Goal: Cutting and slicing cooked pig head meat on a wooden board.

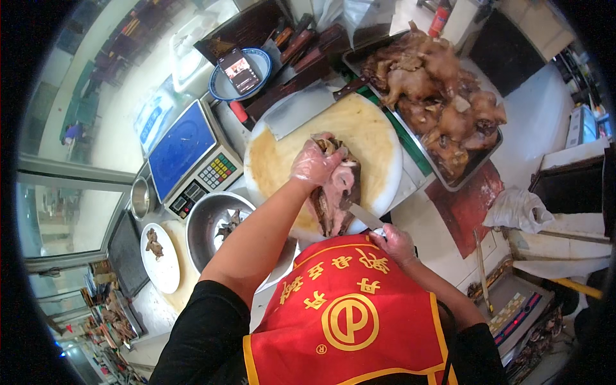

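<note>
A piece of cooked meat [342, 185], pink inside with a dark brown outside, lies on a round, yellow-stained white cutting board [378, 130]. My left hand [315, 162], in a clear plastic glove, grips its far end. In my right hand [397, 243], also gloved, is a small knife [366, 217], its blade tip at the meat's near right side. The knife's handle is mostly hidden in my fingers. On the board's far side rests a wide cleaver [308, 107], its dark handle pointing towards the meat tray.
A metal tray [455, 185] piled with browned cooked meat [440, 91] stands at the far right. To the left are a digital scale [192, 154], a steel bowl [199, 226] with dark scraps and a white plate [166, 274]. A phone [239, 72] sits in a blue-rimmed bowl [264, 65].
</note>
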`<state>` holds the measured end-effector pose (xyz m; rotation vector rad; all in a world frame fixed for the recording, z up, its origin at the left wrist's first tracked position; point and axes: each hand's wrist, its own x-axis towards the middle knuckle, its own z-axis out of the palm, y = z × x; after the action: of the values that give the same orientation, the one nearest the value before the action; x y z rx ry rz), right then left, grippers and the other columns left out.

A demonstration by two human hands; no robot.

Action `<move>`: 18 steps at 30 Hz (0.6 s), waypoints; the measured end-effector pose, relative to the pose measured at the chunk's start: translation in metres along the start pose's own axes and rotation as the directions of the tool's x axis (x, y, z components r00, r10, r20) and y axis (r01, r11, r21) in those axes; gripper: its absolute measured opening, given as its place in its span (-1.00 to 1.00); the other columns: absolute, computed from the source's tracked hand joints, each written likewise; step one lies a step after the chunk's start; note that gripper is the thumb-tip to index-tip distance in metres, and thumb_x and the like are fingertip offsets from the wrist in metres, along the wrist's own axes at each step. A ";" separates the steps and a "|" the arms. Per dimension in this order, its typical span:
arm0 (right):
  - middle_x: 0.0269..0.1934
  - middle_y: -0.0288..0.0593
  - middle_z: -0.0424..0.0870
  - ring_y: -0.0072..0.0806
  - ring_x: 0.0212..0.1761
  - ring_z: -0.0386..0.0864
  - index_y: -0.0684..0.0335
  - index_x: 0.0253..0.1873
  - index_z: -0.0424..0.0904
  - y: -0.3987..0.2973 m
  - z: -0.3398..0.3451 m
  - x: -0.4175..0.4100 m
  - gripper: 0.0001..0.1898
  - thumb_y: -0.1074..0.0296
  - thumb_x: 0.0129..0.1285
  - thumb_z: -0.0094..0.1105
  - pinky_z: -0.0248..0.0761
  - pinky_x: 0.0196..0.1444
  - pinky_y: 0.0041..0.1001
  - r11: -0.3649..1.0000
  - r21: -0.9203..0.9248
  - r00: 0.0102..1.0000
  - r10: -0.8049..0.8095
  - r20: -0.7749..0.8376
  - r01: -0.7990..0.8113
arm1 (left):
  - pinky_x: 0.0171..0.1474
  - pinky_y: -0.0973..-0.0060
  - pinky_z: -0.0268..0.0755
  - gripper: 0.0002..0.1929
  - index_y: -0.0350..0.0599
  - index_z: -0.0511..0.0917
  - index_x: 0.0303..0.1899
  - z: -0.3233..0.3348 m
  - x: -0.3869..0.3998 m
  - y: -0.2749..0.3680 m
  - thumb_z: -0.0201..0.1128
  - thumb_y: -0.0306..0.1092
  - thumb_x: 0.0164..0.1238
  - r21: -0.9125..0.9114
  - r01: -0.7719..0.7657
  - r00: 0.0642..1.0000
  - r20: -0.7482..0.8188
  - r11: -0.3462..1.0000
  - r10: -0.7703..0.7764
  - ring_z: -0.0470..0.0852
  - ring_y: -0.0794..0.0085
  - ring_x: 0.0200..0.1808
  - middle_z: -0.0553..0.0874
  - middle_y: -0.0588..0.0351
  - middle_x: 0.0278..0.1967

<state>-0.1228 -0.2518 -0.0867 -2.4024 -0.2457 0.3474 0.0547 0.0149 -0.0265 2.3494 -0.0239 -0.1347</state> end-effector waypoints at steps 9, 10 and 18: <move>-0.20 0.14 0.74 0.13 -0.18 0.72 0.27 -0.09 0.60 -0.010 -0.002 0.018 -0.58 -0.07 0.42 0.26 0.58 -0.13 -0.02 0.999 0.036 1.000 0.011 0.008 -0.011 | 0.12 0.24 0.56 -0.41 -0.11 0.54 0.27 0.003 0.003 -0.008 0.41 0.04 0.37 -0.080 0.016 1.000 0.016 0.997 -0.015 0.76 0.03 0.00 0.80 -0.12 -0.07; -0.22 0.15 0.73 0.15 -0.18 0.71 0.28 -0.11 0.59 -0.012 -0.004 0.018 -0.57 -0.07 0.42 0.26 0.58 -0.14 -0.02 0.999 0.050 1.000 0.016 0.001 -0.016 | 0.12 0.24 0.56 -0.41 -0.11 0.54 0.27 0.003 0.003 -0.008 0.41 0.04 0.37 -0.081 0.017 1.000 0.016 0.997 -0.016 0.76 0.03 0.00 0.80 -0.12 -0.07; -0.24 0.15 0.72 0.16 -0.20 0.71 0.28 -0.13 0.59 -0.003 -0.002 0.018 -0.58 -0.05 0.41 0.27 0.57 -0.16 -0.02 0.998 0.054 0.999 -0.025 -0.027 0.027 | 0.13 0.20 0.54 -0.40 -0.10 0.54 0.27 0.002 0.000 -0.005 0.41 0.06 0.36 -0.051 0.020 1.000 -0.011 0.999 -0.020 0.75 0.00 0.05 0.77 -0.17 -0.01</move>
<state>-0.1055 -0.2461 -0.0866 -2.3464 -0.2523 0.3072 0.0546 0.0166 -0.0318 2.3004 0.0083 -0.1301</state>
